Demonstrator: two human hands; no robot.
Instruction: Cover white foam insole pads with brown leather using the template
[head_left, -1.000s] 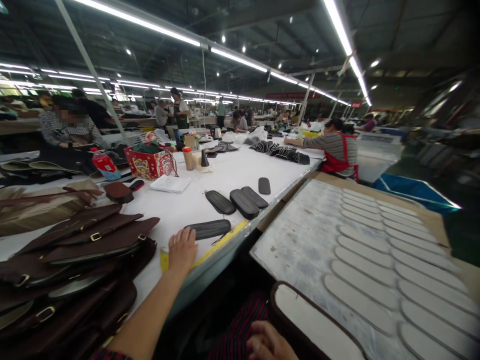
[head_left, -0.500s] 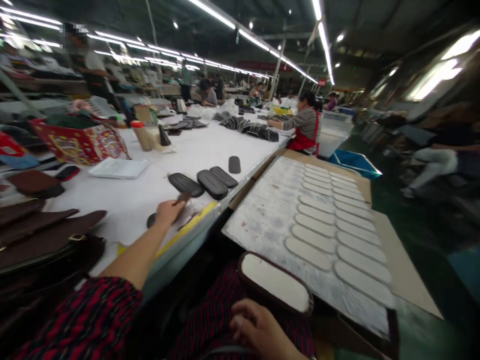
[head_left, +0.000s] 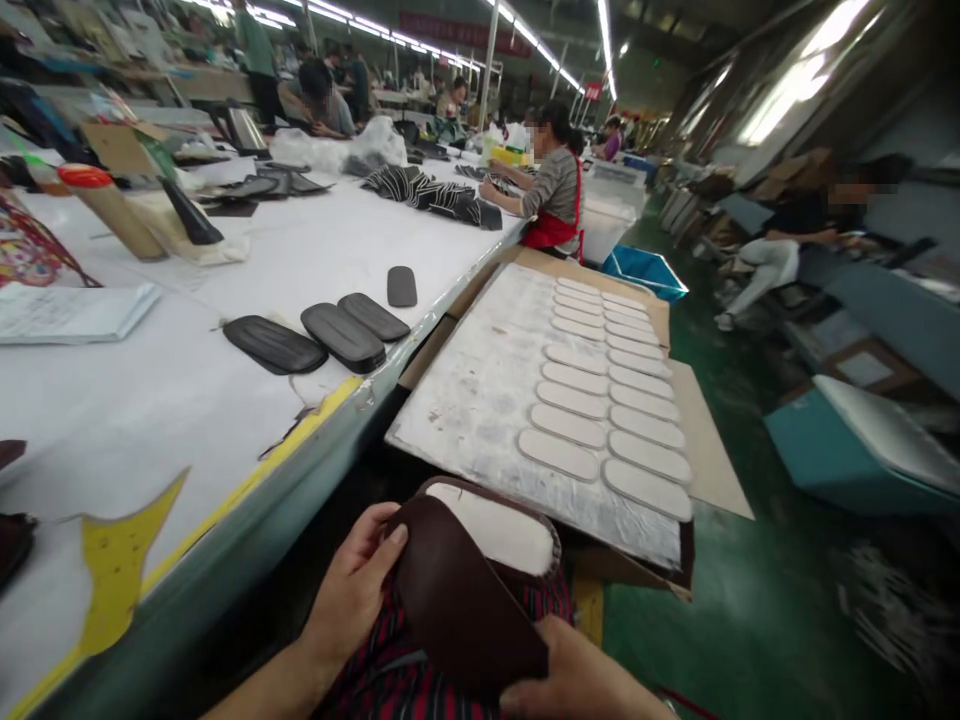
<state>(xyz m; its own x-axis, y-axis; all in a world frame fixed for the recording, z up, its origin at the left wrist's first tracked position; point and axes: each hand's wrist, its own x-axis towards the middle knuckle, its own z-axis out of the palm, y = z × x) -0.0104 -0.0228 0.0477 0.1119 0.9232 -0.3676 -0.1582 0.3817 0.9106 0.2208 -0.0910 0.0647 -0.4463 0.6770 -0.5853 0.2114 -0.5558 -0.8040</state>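
A dark brown, smooth leather piece (head_left: 454,585) with a rounded end is stretched between my hands above my lap. My left hand (head_left: 360,570) pinches its upper left edge, the thumb lying on top. At the lower right end, my right hand (head_left: 559,665) grips it with closed fingers. Partly hidden behind the leather, a long oval piece (head_left: 499,525) with a white centre and a dark brown, gathered rim rests on my lap.
Right of the table, a board (head_left: 469,385) carries two columns of pale oval pieces (head_left: 570,400). Several black oval pads (head_left: 341,335) lie on the white table (head_left: 247,450). A co-worker in a red apron (head_left: 559,215) sits farther along. A blue bin (head_left: 645,272) stands beyond the board.
My left hand has come back from the table to my lap, and the brown leather piece is now between both hands. My right hand has closed on it. The view has swung right.
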